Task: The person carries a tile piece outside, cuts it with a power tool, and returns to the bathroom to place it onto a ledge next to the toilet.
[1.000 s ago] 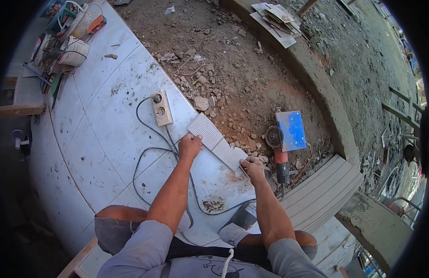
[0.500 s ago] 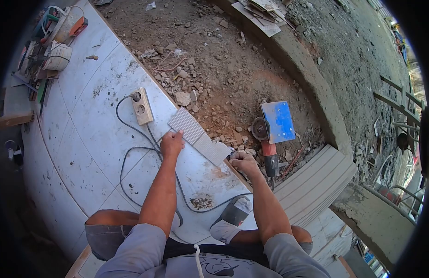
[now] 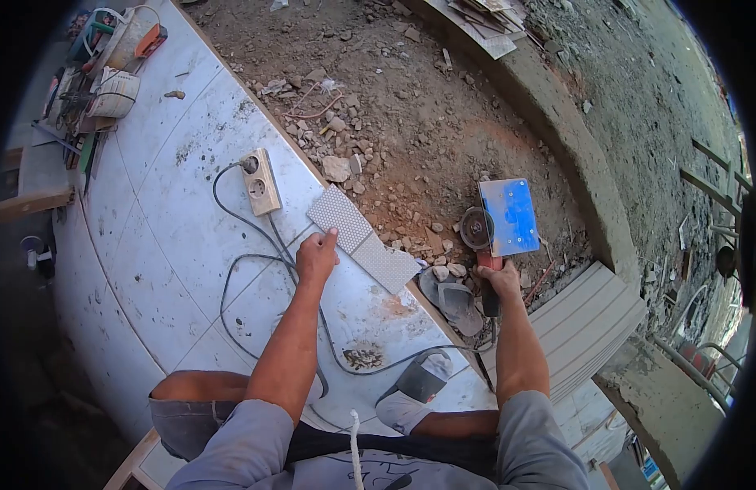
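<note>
On the white slab (image 3: pixel 193 282), near its dirt-side edge, a foot (image 3: pixel 400 412) is beside the cable (image 3: pixel 367 373); a snag there could jerk the grinder (image 3: pixel 486 260). The left hand (image 3: pixel 315 260) is on the slab, fingers curled together and thumb against the patterned tile strip (image 3: pixel 341 219), though whether they pinch it I cannot tell. That strip lies on the slab along the edge; light pressure could let it skid or crack near its ragged end. Beyond the slab's edge, over the dirt, the right hand (image 3: pixel 504 282) has its fingers clamped around the grinder, blue plate (image 3: pixel 518 224) attached. Whether the disc (image 3: pixel 477 228) is spinning I cannot tell; if it is, a loose wrist could let it kick. Loose stones (image 3: pixel 441 272) beside the slab could tip it if it were set down there
</note>
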Available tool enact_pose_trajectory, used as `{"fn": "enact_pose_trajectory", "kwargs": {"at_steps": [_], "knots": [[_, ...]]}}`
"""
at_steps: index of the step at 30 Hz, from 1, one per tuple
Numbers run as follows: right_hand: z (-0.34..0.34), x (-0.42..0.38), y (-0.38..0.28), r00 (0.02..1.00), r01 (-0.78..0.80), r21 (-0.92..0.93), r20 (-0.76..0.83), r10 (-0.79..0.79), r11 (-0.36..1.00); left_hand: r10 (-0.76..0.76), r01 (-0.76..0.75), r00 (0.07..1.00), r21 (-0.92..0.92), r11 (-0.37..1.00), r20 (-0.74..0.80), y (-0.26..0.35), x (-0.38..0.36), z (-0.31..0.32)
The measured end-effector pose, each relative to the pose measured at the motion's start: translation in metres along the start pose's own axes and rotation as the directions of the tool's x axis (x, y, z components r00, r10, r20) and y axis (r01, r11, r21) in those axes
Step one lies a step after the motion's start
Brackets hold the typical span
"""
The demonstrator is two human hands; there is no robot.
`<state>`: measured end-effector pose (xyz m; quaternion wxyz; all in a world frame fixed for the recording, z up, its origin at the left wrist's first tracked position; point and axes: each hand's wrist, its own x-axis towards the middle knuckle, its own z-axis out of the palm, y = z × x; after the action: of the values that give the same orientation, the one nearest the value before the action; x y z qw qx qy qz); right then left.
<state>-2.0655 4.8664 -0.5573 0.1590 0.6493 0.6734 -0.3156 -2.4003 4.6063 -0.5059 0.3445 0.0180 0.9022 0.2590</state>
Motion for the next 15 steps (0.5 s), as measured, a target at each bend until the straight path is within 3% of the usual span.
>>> {"fn": "enact_pose_trajectory", "kwargs": {"at_steps": [3, 6, 7, 9, 13, 15], "knots": [[-0.017, 0.002, -0.021, 0.97, -0.068, 0.236, 0.242, 0.009, 0.969, 0.01, -0.009, 1.0, -0.02, 1.0, 0.023, 0.008, -0.014, 0.0], [0.011, 0.027, -0.004, 0.95, -0.083, 0.383, 0.309, -0.043, 0.92, 0.064, -0.063, 0.998, -0.138, 0.988, 0.006, 0.002, -0.023, 0.011], [0.01, 0.028, -0.006, 0.951, -0.076, 0.381, 0.306, -0.048, 0.921, 0.046, -0.043, 0.999, -0.156, 0.987, 0.02, 0.001, -0.027, 0.015], [-0.002, 0.024, -0.018, 0.954, -0.133, 0.184, 0.291, 0.075, 0.974, 0.012, 0.001, 0.998, -0.187, 0.982, 0.069, 0.005, -0.042, 0.024], [-0.025, 0.004, -0.04, 0.954, -0.123, 0.214, 0.296, 0.055, 0.969, 0.017, 0.033, 0.981, -0.259, 0.965, 0.191, 0.014, -0.087, 0.044], [-0.037, -0.013, -0.049, 0.972, -0.017, 0.188, 0.233, -0.028, 0.982, 0.053, 0.028, 0.954, -0.264, 0.964, 0.295, 0.026, -0.115, 0.057]]}}
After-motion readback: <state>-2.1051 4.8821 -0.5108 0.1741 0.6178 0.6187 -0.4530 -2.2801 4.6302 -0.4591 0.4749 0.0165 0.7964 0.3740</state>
